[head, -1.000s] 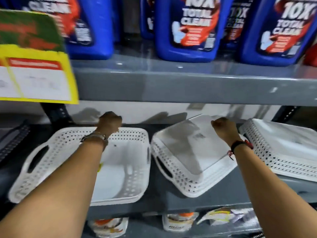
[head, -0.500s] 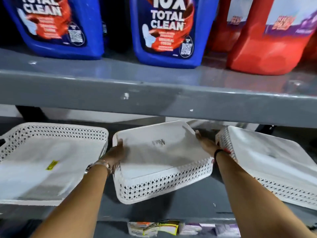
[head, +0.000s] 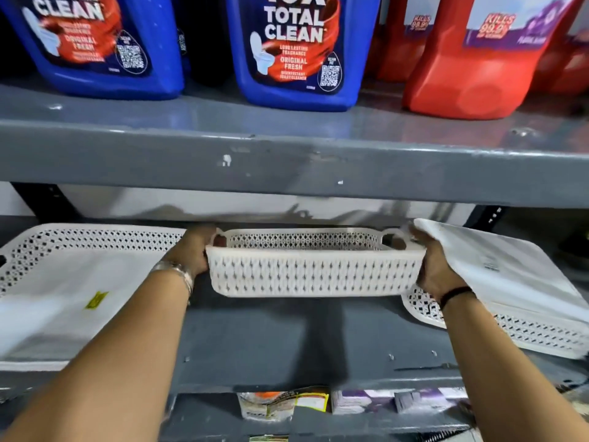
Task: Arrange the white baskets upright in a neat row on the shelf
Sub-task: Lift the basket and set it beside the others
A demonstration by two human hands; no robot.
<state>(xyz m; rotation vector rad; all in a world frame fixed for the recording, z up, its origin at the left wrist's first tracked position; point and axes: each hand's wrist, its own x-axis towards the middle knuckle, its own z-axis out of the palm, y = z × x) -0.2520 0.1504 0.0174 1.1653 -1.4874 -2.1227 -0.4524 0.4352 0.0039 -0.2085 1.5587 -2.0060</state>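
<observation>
A white perforated basket [head: 314, 272] hangs upright and level just above the grey shelf [head: 287, 342], open side up. My left hand [head: 192, 250] grips its left end and my right hand [head: 435, 266] grips its right end, fingers around the handles. To the left lies another white basket [head: 63, 282], open side up, with a yellow sticker inside. To the right a third white basket [head: 510, 288] rests upside down and tilted, its flat bottom facing me.
The upper grey shelf [head: 287, 167] hangs low over the baskets and carries blue cleaner bottles [head: 293, 52] and red bottles [head: 484, 59]. Below the basket shelf, packets [head: 287, 405] show on a lower level.
The middle basket was upside down and tilted. Both hands have turned it over, so it now sits open side up and is lifted off the shelf. The view has shifted right.
</observation>
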